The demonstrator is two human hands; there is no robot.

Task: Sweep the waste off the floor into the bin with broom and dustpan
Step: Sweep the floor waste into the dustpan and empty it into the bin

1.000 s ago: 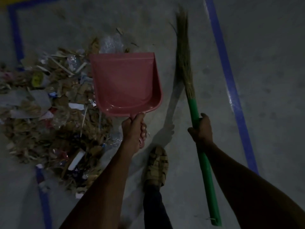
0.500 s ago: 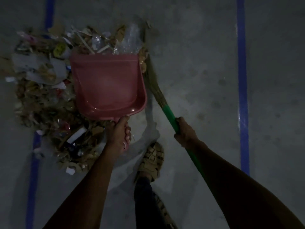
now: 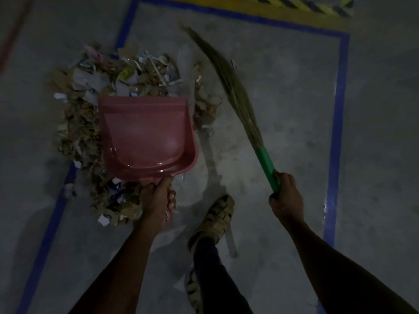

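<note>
Waste point(image 3: 90, 114) piled, none in dustpan point(image 3: 145, 137) yet. Left hand point(image 3: 157, 199) grips dustpan, right hand point(image 3: 286, 198) grips broom point(image 3: 238, 96). Next: sweep pile into pan.

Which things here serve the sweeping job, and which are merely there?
Job: pink dustpan; grass broom; waste pile; left hand; right hand.
Merely there: blue floor tape; yellow-black hazard stripe; sandal.

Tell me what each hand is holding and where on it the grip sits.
The left hand grips the pink dustpan by its handle at the near end. The right hand grips the broom on its green handle, just below the bristles.
</note>
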